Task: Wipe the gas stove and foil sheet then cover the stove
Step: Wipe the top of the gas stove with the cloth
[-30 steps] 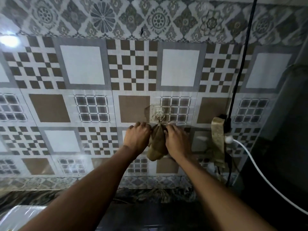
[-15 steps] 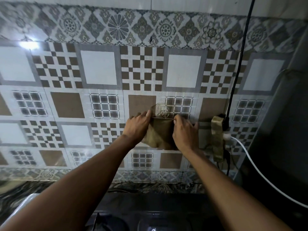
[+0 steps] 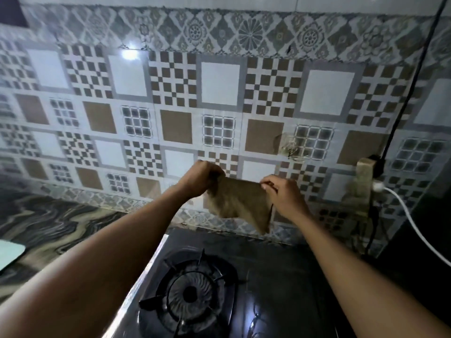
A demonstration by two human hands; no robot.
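A brown cloth (image 3: pixel 238 203) hangs spread between my two hands in front of the tiled wall. My left hand (image 3: pixel 201 178) pinches its upper left corner and my right hand (image 3: pixel 280 193) pinches its upper right corner. Below them lies the black glass gas stove (image 3: pixel 280 272), with a burner and its pan support (image 3: pixel 192 291) at lower centre. The cloth hangs above the stove's back edge without touching it. No foil sheet shows.
A clear hook (image 3: pixel 289 146) is stuck on the patterned wall (image 3: pixel 219 84) up right of the cloth. A socket with plugs (image 3: pixel 366 181) and a white cable (image 3: pixel 415 230) sit at right. The marbled counter (image 3: pixel 56 228) lies left, with a pale object (image 3: pixel 9 252) at its edge.
Both hands have taken the cloth off the wall hook and lowered it, spreading it wide. The view has tilted down, so the stove and burner now show.
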